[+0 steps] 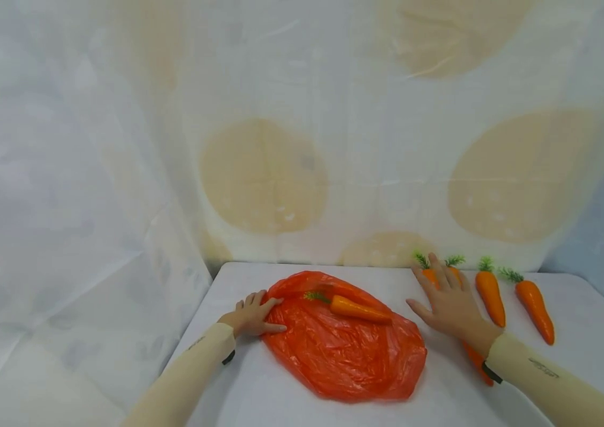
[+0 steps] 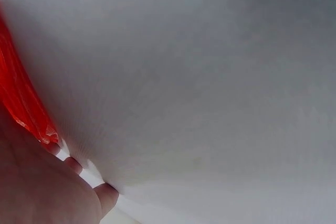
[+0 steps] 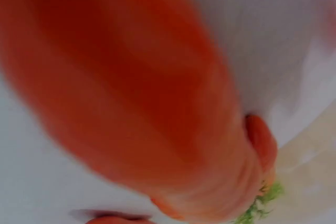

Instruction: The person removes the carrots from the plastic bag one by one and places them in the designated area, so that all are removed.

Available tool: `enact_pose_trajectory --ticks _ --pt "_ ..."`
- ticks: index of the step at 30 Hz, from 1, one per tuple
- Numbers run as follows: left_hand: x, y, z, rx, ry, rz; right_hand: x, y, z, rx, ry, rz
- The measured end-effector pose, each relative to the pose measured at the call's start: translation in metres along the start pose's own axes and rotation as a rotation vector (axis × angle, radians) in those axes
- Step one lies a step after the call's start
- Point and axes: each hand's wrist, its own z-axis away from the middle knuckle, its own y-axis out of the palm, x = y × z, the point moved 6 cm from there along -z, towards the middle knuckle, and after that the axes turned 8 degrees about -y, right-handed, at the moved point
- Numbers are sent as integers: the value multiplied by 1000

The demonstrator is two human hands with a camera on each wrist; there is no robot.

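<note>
A crumpled red plastic bag (image 1: 345, 356) lies on the white table, with an orange carrot (image 1: 358, 309) with a green top showing on its upper part. My left hand (image 1: 253, 315) rests at the bag's left edge with fingers spread; in the left wrist view its fingertips touch the table beside the red plastic. To the right, my right hand (image 1: 451, 302) is spread over a carrot (image 1: 475, 362) whose tip shows below the wrist. The orange tops of carrots show behind its fingers. In the right wrist view, a big blurred carrot (image 3: 131, 77) fills the near side.
Two more carrots, one upright in view (image 1: 490, 298) and one slanting (image 1: 536, 309), lie right of my right hand. A white sheet with tan spots (image 1: 264, 178) hangs behind the table (image 1: 590, 356), and pale sheeting (image 1: 67, 237) covers the left side.
</note>
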Motion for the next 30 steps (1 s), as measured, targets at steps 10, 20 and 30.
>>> enact_pose_trajectory --ticks 10,20,30 --pt "2 1 -2 7 -11 19 24 5 -18 23 -48 -59" --pt "4 5 -6 4 -25 19 49 16 -30 56 -80 -77" --pt "6 7 -8 9 -34 6 77 32 -41 102 -135 -82"
